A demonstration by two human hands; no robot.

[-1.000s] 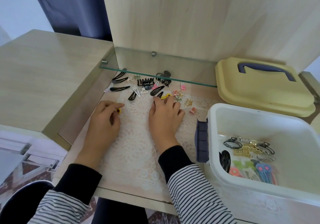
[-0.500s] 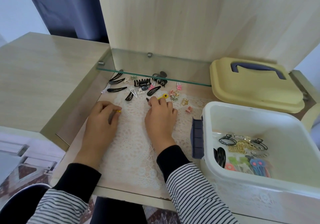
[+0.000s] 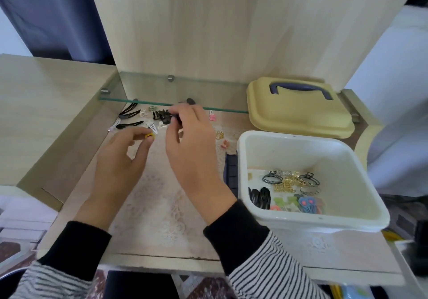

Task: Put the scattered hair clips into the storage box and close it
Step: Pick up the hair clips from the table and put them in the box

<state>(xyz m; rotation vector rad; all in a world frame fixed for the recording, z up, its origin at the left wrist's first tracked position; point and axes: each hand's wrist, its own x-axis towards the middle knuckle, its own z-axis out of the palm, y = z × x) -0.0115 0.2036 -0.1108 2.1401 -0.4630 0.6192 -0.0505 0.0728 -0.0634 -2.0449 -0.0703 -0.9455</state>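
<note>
Head view, gathering step. Left hand (image 3: 120,166) hangs over the white lace mat (image 3: 157,206) that covers the pale wooden table (image 3: 76,197). Its thumb and forefinger are clamped on a small yellow hair clip (image 3: 149,136), and the other fingers curl loosely. Right hand (image 3: 194,155) is at the cluster below the glass shelf (image 3: 222,109), with its fingers pinched together on a black clip (image 3: 173,118). The hand itself hides that clip's exact shape.

Several clips lie unstored at the back of the table: long black snap clips (image 3: 128,114), white snap clips (image 3: 151,127), a pink clip (image 3: 212,115) and a small gold clip (image 3: 220,134). The open white plastic storage box (image 3: 240,150) stands just right of the mat and already holds a mixed batch of clips (image 3: 289,184). Its pale yellow lid with a navy handle (image 3: 298,118) lies behind it.

Judged stage: collection is part done and closing has not begun. The next move calls for carrying both pinched clips rightward over the box rim and parting the fingers there. More pickups then follow, with the lid fitted last.
</note>
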